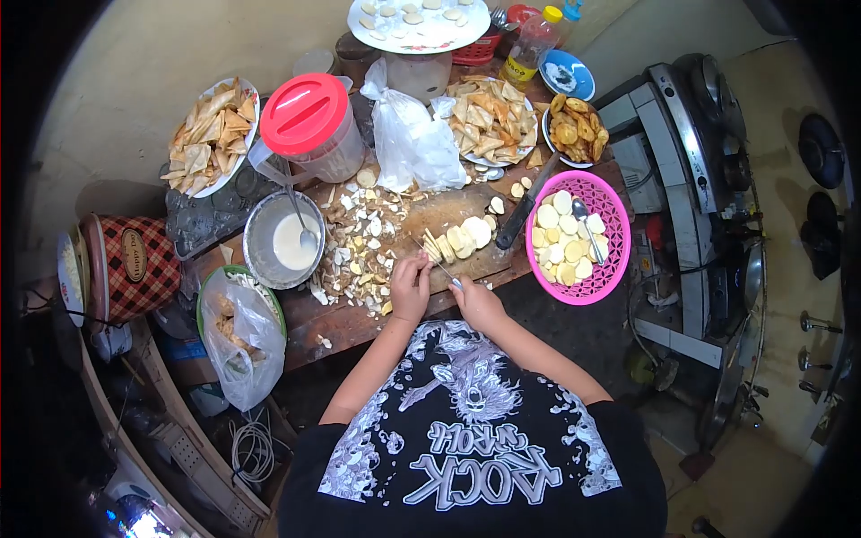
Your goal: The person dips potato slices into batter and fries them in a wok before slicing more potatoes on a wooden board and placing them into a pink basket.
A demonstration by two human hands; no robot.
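Observation:
My left hand [411, 287] rests at the near edge of a wooden cutting board [439, 215] and pinches a small pale piece of food. Close beside it, my right hand [475, 303] grips a thin small knife [441, 265] whose blade points toward the left hand. Pale sliced pieces [466, 235] lie on the board just beyond my fingers. A heap of peel scraps [359, 244] covers the table to the left of the board. A large black-handled knife [520, 213] lies at the board's right end.
A pink basket [619, 224] of peeled pieces with a spoon stands on the right. A metal bowl [260, 224] of white liquid, a red-lidded jug [314, 125], a plastic bag [413, 139] and plates of fried triangles [211, 134] crowd the table. A stove [700, 134] is at far right.

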